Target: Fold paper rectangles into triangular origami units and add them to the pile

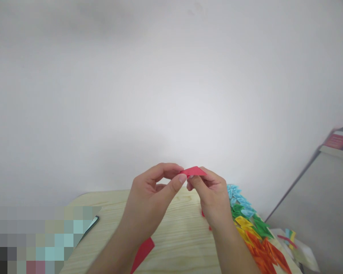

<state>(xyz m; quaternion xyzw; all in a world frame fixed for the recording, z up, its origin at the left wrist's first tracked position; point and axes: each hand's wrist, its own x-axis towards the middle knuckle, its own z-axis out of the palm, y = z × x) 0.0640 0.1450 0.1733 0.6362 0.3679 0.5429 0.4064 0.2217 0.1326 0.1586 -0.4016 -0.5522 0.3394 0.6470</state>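
Observation:
Above the table, a small piece of folded red paper (194, 171) is held between my two hands. My left hand (153, 194) pinches its left corner between thumb and fingertips. On the other side, my right hand (213, 192) grips the paper from below and behind, the thumb pressed under it. Part of the paper is hidden by the fingers. Below my left wrist lies a flat red paper sheet (143, 253), partly covered by the forearm. Small red bits show on the table just left of my right wrist.
Folded paper pieces line the table's right side: light blue (240, 199), green (261, 225), yellow (244, 224) and orange (264, 253). The wooden table (183, 228) meets a white wall (171, 95). A dark-edged object (90, 227), mostly pixelated, is at left. A grey cabinet (317, 198) stands at right.

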